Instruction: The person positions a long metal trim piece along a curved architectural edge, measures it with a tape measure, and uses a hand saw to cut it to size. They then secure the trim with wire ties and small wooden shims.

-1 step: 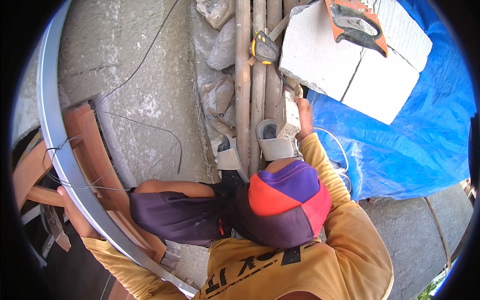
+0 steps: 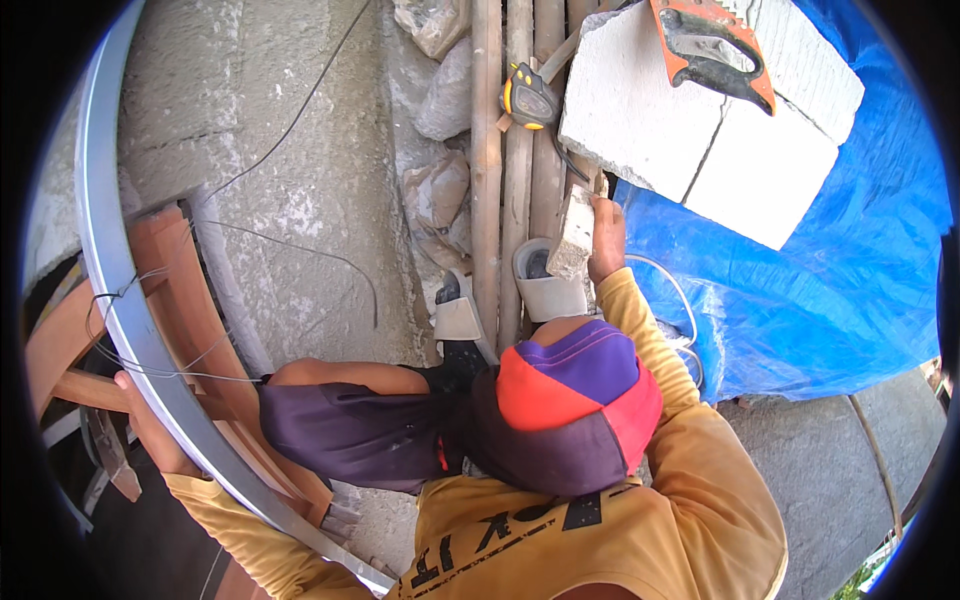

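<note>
My right hand [image 2: 608,242] grips a small, rough, whitish piece of concrete block [image 2: 572,238] by its right side, above my right sandal [image 2: 552,290]. Next to that hand lie the bamboo poles [image 2: 516,150] and the near corner of large white block slabs [image 2: 645,110]. My left hand [image 2: 150,425] is low at the left, against a long grey metal channel [image 2: 140,310] and close to a reddish wooden frame [image 2: 185,270]. The channel and the frame hide most of its fingers, so its grip does not show.
An orange handsaw with a black handle [image 2: 715,60] rests on the slabs. A yellow-and-black tape measure [image 2: 530,97] lies on the poles. Blue tarp [image 2: 780,310] spreads at the right. Thin wire [image 2: 300,245] crosses the concrete wall surface [image 2: 290,180] and ties round the channel.
The block piece in my right hand has turned and shifted slightly left, and that hand has rolled a little with it. The loose wire over the concrete has shifted. My left hand stays put.
</note>
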The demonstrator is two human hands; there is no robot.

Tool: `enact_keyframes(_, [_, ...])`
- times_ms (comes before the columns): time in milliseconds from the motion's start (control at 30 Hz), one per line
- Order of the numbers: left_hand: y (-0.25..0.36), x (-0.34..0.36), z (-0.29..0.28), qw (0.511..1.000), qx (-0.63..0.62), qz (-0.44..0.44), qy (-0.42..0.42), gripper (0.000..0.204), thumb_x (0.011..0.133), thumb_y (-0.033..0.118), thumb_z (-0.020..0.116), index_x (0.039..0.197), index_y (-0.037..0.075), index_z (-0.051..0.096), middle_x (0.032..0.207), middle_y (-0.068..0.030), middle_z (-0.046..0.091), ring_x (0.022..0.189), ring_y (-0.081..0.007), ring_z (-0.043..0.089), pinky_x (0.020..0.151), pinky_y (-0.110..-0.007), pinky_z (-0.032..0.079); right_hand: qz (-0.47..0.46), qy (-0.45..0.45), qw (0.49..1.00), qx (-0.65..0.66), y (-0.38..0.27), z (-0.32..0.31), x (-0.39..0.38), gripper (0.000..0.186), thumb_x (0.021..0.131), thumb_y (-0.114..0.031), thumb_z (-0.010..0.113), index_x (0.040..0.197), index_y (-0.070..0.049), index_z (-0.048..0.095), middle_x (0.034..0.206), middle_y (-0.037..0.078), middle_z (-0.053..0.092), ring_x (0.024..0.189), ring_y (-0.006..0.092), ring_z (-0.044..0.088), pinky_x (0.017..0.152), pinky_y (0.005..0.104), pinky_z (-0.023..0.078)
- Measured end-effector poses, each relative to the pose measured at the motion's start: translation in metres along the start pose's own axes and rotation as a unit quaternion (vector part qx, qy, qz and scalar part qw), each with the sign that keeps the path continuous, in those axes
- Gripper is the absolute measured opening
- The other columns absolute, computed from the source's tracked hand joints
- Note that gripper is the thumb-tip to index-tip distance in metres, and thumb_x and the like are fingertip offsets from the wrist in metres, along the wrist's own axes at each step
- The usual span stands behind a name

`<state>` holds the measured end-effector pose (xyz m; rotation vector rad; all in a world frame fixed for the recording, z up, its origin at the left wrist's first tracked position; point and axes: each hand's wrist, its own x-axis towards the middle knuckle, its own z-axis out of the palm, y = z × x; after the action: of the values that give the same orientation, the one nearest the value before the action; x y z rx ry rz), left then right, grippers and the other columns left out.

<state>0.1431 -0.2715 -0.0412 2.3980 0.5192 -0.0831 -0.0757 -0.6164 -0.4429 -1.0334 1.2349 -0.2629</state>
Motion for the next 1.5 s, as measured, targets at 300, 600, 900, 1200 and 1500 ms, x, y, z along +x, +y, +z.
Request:
enact_keyframes(300, [0.007,-0.004,0.013,0.999,0.013,0.008,0.036,0.062,0.089,0.064,0.037,0.085,0.006,0.057,0.063,-0.0044,0.054,0.054,-0.0124,0.052,0.049,-0.025,0.040,-0.095,0.062,0.938,-0.326,-0.012,0.008,-0.003,0.050,0.081,-0.033,0.061,0.108,0.008,0.051,0.092,0.020,0.057,0.087,0.0310,0.057,0.078,0.0355,0.047])
enact_keyframes(600, [-0.003,0.004,0.007,0.999,-0.002,0.019,0.027,0.061,0.089,0.064,0.038,0.084,0.006,0.057,0.063,-0.0048,0.054,0.053,-0.0125,0.052,0.048,-0.025,0.040,-0.431,-0.229,0.691,-0.533,-0.042,-0.012,-0.001,0.048,0.073,-0.032,0.072,0.115,-0.013,0.059,0.098,0.008,0.055,0.093,0.0261,0.051,0.084,0.0394,0.040])
enact_keyframes(900, [-0.001,0.001,0.006,1.000,-0.004,0.014,0.025,0.060,0.088,0.064,0.039,0.087,0.006,0.057,0.064,-0.0048,0.054,0.054,-0.0128,0.053,0.049,-0.025,0.040,-0.466,-0.271,0.641,-0.546,-0.029,-0.013,0.022,0.046,0.075,-0.032,0.069,0.119,-0.020,0.059,0.124,0.010,0.048,0.118,0.0290,0.044,0.098,0.0421,0.038])
enact_keyframes(1200, [0.001,0.002,0.010,0.999,0.013,0.012,0.033,0.061,0.088,0.064,0.038,0.088,0.006,0.057,0.064,-0.0047,0.054,0.054,-0.0129,0.053,0.049,-0.026,0.041,-0.427,-0.288,0.668,-0.537,-0.028,-0.006,0.014,0.060,0.077,-0.032,0.069,0.131,-0.025,0.046,0.132,0.010,0.041,0.119,0.0321,0.043,0.100,0.0436,0.037])
enact_keyframes(1500, [0.005,-0.005,0.005,1.000,0.004,0.023,-0.003,0.063,0.089,0.064,0.037,0.086,0.005,0.057,0.063,-0.0056,0.055,0.053,-0.0139,0.053,0.048,-0.027,0.041,-0.514,-0.306,0.542,-0.590,-0.017,-0.016,0.031,0.064,0.078,-0.025,0.067,0.134,-0.035,0.039,0.134,0.010,0.039,0.123,0.0337,0.039,0.105,0.0446,0.034])
